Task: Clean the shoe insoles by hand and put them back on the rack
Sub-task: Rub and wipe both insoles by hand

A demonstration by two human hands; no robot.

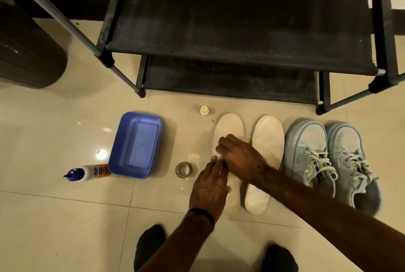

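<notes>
Both hands — left hand [209, 186], right hand [237, 156] — press insole [230, 125]; blue tub [116, 151] beside.

Two insoles are lying side by side on the floor [65, 217] before the shoe rack [238, 30]: the left insole [230, 127] under both hands, the right insole [267, 140] just beside a pair of sneakers [328, 157]. Left of them are sitting a tape roll [183, 169], a tub [135, 144] and a glue bottle [87, 172].

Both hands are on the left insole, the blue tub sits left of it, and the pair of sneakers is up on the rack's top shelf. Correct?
Not quite. The head view shows the light blue sneakers on the floor, right of the second insole; the rack shelves hold no shoes. The rest stands: left hand and right hand on the left insole, blue tub to its left.
</notes>
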